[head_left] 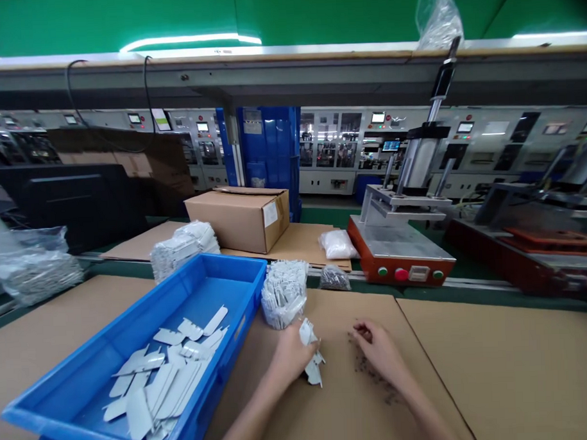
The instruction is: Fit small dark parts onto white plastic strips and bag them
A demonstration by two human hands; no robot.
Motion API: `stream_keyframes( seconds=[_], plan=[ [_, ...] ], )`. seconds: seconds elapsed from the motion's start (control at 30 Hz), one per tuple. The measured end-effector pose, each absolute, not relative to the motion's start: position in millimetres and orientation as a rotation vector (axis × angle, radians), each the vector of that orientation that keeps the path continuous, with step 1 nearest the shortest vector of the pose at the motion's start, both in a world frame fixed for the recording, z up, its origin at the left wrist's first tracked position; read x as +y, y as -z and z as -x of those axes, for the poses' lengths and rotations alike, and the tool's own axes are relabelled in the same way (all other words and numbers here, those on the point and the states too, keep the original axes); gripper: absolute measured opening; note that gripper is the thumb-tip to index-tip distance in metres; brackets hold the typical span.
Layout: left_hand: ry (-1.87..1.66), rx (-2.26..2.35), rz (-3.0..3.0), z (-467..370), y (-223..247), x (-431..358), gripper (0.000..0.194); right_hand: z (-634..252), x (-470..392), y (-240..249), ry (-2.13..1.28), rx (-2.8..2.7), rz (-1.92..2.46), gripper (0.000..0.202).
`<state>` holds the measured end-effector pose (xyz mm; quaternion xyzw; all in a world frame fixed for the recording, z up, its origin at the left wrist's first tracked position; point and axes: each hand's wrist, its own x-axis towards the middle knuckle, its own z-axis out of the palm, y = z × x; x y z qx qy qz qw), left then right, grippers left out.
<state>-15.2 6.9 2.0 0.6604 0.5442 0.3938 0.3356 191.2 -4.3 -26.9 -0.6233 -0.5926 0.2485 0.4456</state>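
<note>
My left hand [294, 349] is closed around a few white plastic parts [312, 367], which stick out past its fingers over the cardboard. To the right, my right hand [373, 345] has its fingertips pinched together at the edge of a scatter of tiny dark pieces [371, 371]. Whether a piece is between those fingertips is too small to make out. Just beyond my left hand stands a bundle of white plastic parts [285, 291] in clear wrap. A blue bin [134, 334] on the left holds many loose white parts [171, 378].
A press [403, 242] with an orange base and buttons stands at the back right. Near it lie a white bag [337, 244] and a small bag of dark pieces [335, 277]. A cardboard box [240, 215] and another wrapped bundle [183, 249] sit behind the bin.
</note>
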Motion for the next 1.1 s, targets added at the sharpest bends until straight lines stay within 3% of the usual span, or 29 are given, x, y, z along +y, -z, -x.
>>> stream_keyframes(
  seconds=[0.27,0.47,0.63,0.83,1.1],
  plan=[
    [-1.155,1.379,-1.629,10.4,-4.4,7.8,0.011,-183.9,-11.9,27.0,-0.36,-1.694,1.649,0.006],
    [-1.025,1.274,-1.33,1.8,3.6,10.0,0.015,-172.2,-16.1,23.8,-0.512,-1.733,1.498,0.012],
    [-0.974,1.208,-1.25,-3.8,2.6,7.1,0.013,-164.8,-14.9,19.5,-0.841,-1.454,1.335,0.009],
    [-1.001,1.037,-1.068,-5.2,-5.2,0.7,0.024,-153.4,-17.7,15.5,-1.15,-1.162,1.055,0.023],
    [-1.015,0.967,-1.088,-2.8,-2.6,2.2,0.024,-145.3,-26.6,2.7,-1.016,-1.37,1.124,0.023]
  ],
)
